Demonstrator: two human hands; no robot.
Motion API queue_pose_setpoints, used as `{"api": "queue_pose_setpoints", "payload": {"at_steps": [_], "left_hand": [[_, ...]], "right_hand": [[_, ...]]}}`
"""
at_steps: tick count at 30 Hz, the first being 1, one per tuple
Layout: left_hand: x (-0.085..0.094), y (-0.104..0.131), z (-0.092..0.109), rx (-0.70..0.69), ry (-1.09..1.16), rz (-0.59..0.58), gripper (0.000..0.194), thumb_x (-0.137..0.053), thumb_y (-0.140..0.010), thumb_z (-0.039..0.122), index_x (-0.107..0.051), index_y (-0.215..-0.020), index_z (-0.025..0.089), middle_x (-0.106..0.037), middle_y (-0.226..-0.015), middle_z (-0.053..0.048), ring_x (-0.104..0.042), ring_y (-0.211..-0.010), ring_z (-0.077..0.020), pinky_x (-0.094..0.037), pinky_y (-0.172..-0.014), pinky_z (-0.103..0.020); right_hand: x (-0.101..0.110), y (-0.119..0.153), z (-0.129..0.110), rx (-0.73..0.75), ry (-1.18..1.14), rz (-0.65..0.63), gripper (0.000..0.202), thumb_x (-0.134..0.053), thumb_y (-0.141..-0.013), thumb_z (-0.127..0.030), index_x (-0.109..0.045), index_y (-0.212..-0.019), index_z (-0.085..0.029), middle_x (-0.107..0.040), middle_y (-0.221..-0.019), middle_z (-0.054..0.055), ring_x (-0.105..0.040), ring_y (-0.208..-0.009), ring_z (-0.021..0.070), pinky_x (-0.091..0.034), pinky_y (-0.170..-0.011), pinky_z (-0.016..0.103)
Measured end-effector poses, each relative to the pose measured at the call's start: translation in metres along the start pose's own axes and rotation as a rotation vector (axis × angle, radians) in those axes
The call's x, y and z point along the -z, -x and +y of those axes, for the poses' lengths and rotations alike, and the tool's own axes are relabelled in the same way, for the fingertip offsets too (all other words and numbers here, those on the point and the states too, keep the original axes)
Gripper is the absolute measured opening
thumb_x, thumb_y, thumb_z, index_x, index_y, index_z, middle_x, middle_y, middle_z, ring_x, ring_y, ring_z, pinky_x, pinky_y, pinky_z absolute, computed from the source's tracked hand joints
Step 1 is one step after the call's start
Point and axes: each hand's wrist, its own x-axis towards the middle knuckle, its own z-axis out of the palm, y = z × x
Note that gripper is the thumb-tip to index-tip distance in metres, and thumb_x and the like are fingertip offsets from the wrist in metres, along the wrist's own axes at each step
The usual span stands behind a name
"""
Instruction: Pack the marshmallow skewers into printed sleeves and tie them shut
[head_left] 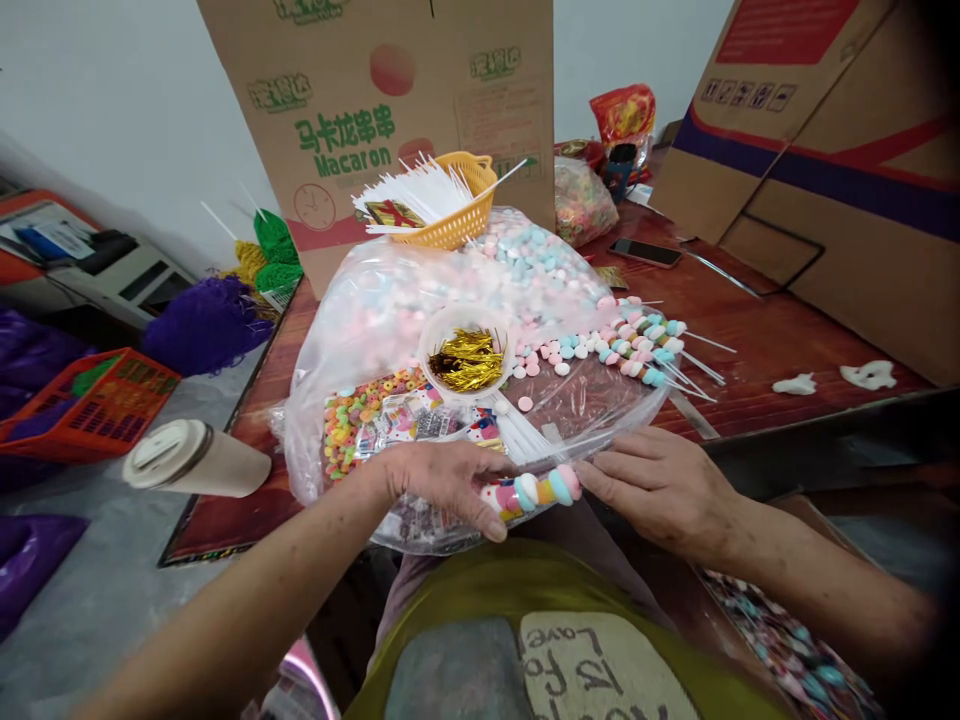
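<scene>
A skewer of pink, white, blue and yellow marshmallows (551, 487) lies level just over the near edge of a large clear bag. My left hand (457, 480) is closed on its left end, thumb in front, with a printed wrapper beneath the fingers. At the right end, the bent fingers of my right hand (656, 487) press together against the last marshmallow; its thumb is hidden. Printed candy wrappers (420, 425) and white sticks (525, 432) sit beside my left hand. Beyond them stands a white bowl (431, 375) of gold twist ties (469, 360).
Finished marshmallow skewers (641, 345) lie at the right of the bag (322, 350), near loose marshmallows (536, 250). Ring-shaped candies (360, 410) are at left. A yellow basket (457, 230) holds white sticks. Cardboard boxes (337, 200), a phone (645, 252) and a lidded cup (225, 463) stand around.
</scene>
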Motion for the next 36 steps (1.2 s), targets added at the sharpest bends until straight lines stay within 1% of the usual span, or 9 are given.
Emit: {"api": "queue_pose_setpoints", "payload": {"at_steps": [4, 6, 9, 12, 17, 20, 27, 32, 36], "left_hand": [[0.001, -0.005, 0.001, 0.087, 0.16, -0.226, 0.032, -0.072, -0.064, 0.036, -0.059, -0.087, 0.017, -0.058, -0.072, 0.004, -0.051, -0.063, -0.0111, -0.041, -0.058, -0.023], [-0.007, -0.009, 0.0, 0.114, 0.286, -0.256, 0.031, -0.07, -0.066, 0.036, -0.057, -0.086, 0.017, -0.058, -0.07, 0.003, -0.052, -0.06, -0.0114, -0.041, -0.056, -0.023], [-0.017, -0.011, -0.003, 0.131, 0.229, -0.073, 0.035, -0.071, -0.063, 0.038, -0.054, -0.085, 0.018, -0.058, -0.072, 0.003, -0.055, -0.068, -0.0141, -0.041, -0.06, -0.024], [-0.02, -0.009, -0.001, 0.121, -0.055, 0.157, 0.036, -0.07, -0.063, 0.038, -0.053, -0.088, 0.018, -0.059, -0.085, 0.001, -0.053, -0.079, -0.0158, -0.041, -0.069, -0.025], [-0.025, -0.011, 0.009, 0.203, -0.368, 0.272, 0.04, -0.068, -0.066, 0.039, -0.051, -0.097, 0.019, -0.059, -0.092, -0.002, -0.053, -0.079, -0.0175, -0.039, -0.065, -0.025], [-0.025, -0.013, 0.009, 0.148, -0.371, 0.276, 0.045, -0.07, -0.065, 0.04, -0.052, -0.1, 0.019, -0.059, -0.093, -0.002, -0.054, -0.082, -0.0185, -0.039, -0.066, -0.025], [-0.024, -0.019, 0.009, 0.011, -0.241, 0.14, 0.046, -0.073, -0.062, 0.035, -0.056, -0.102, 0.02, -0.06, -0.087, 0.0, -0.055, -0.079, -0.0161, -0.04, -0.064, -0.022], [-0.035, -0.032, 0.01, 0.15, -0.272, 0.085, 0.045, -0.067, -0.059, 0.061, -0.062, -0.074, 0.019, -0.058, -0.063, 0.002, -0.054, -0.06, -0.0148, -0.035, -0.051, -0.022], [-0.05, -0.042, 0.011, 0.261, -0.47, 0.185, 0.03, -0.057, -0.072, 0.047, -0.064, -0.07, 0.017, -0.065, -0.068, -0.005, -0.059, -0.064, -0.0203, -0.038, -0.053, -0.026]], "right_hand": [[0.008, 0.0, -0.001, 0.027, 0.053, -0.004, 0.017, -0.046, -0.088, -0.012, -0.052, -0.104, -0.015, -0.064, -0.08, 0.005, -0.053, -0.07, 0.0147, -0.038, -0.065, 0.032], [0.01, 0.001, 0.0, 0.046, 0.085, -0.026, 0.018, -0.045, -0.088, -0.012, -0.052, -0.104, -0.015, -0.064, -0.082, 0.006, -0.053, -0.072, 0.0149, -0.038, -0.065, 0.032], [0.011, 0.006, 0.0, 0.088, 0.114, -0.083, 0.018, -0.042, -0.089, -0.011, -0.053, -0.103, -0.013, -0.063, -0.082, 0.006, -0.052, -0.07, 0.0145, -0.037, -0.062, 0.032], [0.007, 0.01, -0.001, 0.101, 0.13, -0.153, 0.017, -0.042, -0.088, -0.01, -0.053, -0.101, -0.012, -0.061, -0.077, 0.005, -0.049, -0.064, 0.0136, -0.034, -0.058, 0.032], [-0.001, 0.008, -0.003, 0.054, 0.083, -0.168, 0.018, -0.044, -0.087, -0.01, -0.053, -0.102, -0.013, -0.059, -0.074, 0.002, -0.047, -0.062, 0.0126, -0.031, -0.057, 0.031], [0.0, 0.003, -0.003, 0.052, 0.055, -0.146, 0.017, -0.042, -0.088, -0.01, -0.052, -0.102, -0.013, -0.06, -0.072, 0.002, -0.046, -0.061, 0.0126, -0.031, -0.057, 0.031], [-0.004, -0.005, -0.011, 0.114, 0.029, -0.111, 0.018, -0.04, -0.089, -0.013, -0.057, -0.094, -0.012, -0.058, -0.068, 0.003, -0.044, -0.058, 0.0128, -0.028, -0.054, 0.031], [-0.015, -0.01, -0.019, 0.095, 0.037, -0.173, 0.02, -0.042, -0.086, -0.012, -0.061, -0.089, -0.012, -0.056, -0.066, 0.002, -0.044, -0.058, 0.014, -0.028, -0.053, 0.032], [-0.023, -0.012, -0.022, 0.095, 0.043, -0.172, 0.019, -0.043, -0.086, -0.012, -0.062, -0.086, -0.014, -0.057, -0.066, 0.002, -0.045, -0.058, 0.0143, -0.027, -0.052, 0.032]]}}
